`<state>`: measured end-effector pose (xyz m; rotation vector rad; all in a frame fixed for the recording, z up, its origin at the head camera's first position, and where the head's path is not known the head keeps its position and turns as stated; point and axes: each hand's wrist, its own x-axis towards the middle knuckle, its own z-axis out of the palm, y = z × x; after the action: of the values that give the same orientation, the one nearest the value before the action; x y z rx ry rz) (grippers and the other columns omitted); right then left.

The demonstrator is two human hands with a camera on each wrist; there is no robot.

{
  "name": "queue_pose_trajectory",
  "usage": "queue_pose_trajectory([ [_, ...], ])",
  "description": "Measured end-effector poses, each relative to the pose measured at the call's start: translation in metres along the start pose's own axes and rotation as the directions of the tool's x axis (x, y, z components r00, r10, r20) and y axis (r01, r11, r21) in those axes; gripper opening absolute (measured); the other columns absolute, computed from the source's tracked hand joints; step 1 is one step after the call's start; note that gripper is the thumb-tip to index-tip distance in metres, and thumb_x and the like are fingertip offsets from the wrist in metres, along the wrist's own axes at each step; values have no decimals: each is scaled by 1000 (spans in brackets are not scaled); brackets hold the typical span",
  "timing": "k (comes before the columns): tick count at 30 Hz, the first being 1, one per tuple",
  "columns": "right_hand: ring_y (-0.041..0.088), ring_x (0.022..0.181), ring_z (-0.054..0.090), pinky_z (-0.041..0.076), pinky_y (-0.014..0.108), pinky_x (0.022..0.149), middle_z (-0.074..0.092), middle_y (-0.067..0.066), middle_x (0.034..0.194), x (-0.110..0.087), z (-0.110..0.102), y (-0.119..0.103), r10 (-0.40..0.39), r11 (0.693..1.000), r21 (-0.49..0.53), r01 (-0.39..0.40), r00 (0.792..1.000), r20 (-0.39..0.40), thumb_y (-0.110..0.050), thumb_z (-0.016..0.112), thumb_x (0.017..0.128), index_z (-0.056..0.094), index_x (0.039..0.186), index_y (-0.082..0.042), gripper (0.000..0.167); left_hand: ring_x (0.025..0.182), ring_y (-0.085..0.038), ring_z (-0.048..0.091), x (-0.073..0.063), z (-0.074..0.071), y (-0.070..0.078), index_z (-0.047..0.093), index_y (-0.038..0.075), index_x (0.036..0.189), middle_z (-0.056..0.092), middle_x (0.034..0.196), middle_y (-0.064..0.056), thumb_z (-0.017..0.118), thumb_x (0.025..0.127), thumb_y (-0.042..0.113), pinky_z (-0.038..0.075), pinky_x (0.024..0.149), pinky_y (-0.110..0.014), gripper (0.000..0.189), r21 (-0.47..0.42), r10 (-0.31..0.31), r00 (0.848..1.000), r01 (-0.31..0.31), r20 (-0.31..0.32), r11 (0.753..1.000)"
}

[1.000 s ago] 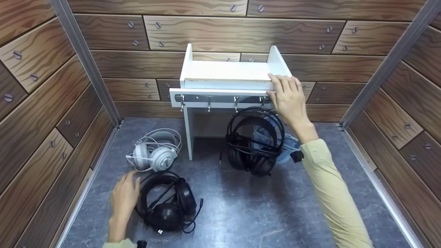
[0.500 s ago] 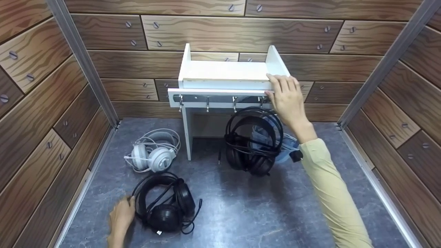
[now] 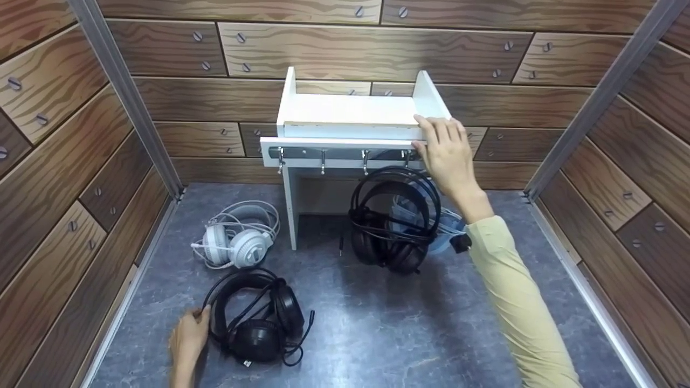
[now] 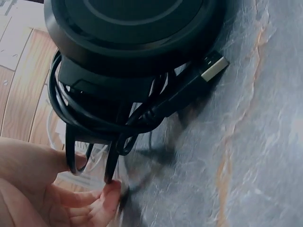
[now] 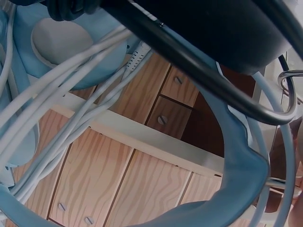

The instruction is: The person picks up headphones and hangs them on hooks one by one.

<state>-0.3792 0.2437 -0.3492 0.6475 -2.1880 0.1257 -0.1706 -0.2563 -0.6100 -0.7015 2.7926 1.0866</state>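
Observation:
A black headset (image 3: 259, 339) with a boom microphone lies on the grey floor at front left. My left hand (image 3: 188, 333) grips the outer band at its left side; in the left wrist view, thumb and fingers (image 4: 111, 194) are at the black band loops. My right hand (image 3: 447, 159) holds the right front corner of a white shelf (image 3: 345, 110), with fingers over the edge and thumb at the front board. Under that hand a second black headset (image 3: 393, 231) hangs at the right end of the hook rail (image 3: 345, 154), in front of blue headphones (image 5: 244, 175).
White headphones (image 3: 250, 248) with their cable wound round them lie left of the shelf, just behind the front headset. Metal hooks line the rail. A thin black plug (image 3: 341, 245) hangs below the shelf. Wood-patterned walls (image 3: 345, 51) enclose the back and sides.
My left hand has come down and toward me from beside the white headphones to the front headset's band, and now grips it. My right hand stays on the shelf corner.

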Motion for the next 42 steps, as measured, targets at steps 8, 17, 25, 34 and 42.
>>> queue_pose_trajectory([
  [8, 40, 117, 52, 32, 51, 113, 59, 22, 124, -3, 0, 2, -2, 1000, 3, 2, 1000, -27, -37, 42, 108, 49, 145, -6, 49, 113, -57, 56, -3, 4, 7, 63, -12, 119, 61, 122, -36, 34, 108, 32, 43, 91, -65, 53, -4, 36, 999, -36, -12, 999],
  [17, 40, 118, 52, 32, 52, 113, 58, 24, 125, -3, -1, 1, -1, 1000, 0, 1, 1000, 2, -36, 41, 108, 47, 146, -5, 50, 122, -57, 50, -10, 13, 7, 50, -18, 129, 54, 129, -40, 25, 110, 38, 40, 101, -65, 64, -61, 30, 999, -32, -35, 998],
  [25, 41, 119, 51, 31, 52, 114, 57, 24, 125, -3, -1, 1, 6, 1000, -1, -6, 1000, 6, -36, 40, 108, 47, 146, -5, 49, 112, -51, 58, -16, 14, 17, 52, -12, 125, 62, 114, -33, 27, 110, 43, 43, 95, -62, 62, -230, 61, 990, -89, -125, 969],
  [34, 39, 121, 51, 29, 51, 116, 57, 22, 126, -1, -1, -2, 26, 1000, 7, -26, 999, 29, -36, 43, 108, 48, 146, -7, 48, 81, -24, 76, -26, 17, 43, 57, -4, 127, 72, 110, -24, 38, 111, 32, 58, 72, -26, 44, -433, 136, 956, -240, -259, 869],
  [42, 41, 120, 51, 30, 51, 116, 57, 23, 127, -1, -1, -2, 28, 1000, 10, -29, 999, 28, -37, 41, 108, 47, 146, -7, 49, 71, -1, 68, -32, 21, 65, 63, 4, 127, 75, 103, -16, 45, 109, 25, 47, 60, -17, 33, -484, 202, 911, -367, -359, 795],
])
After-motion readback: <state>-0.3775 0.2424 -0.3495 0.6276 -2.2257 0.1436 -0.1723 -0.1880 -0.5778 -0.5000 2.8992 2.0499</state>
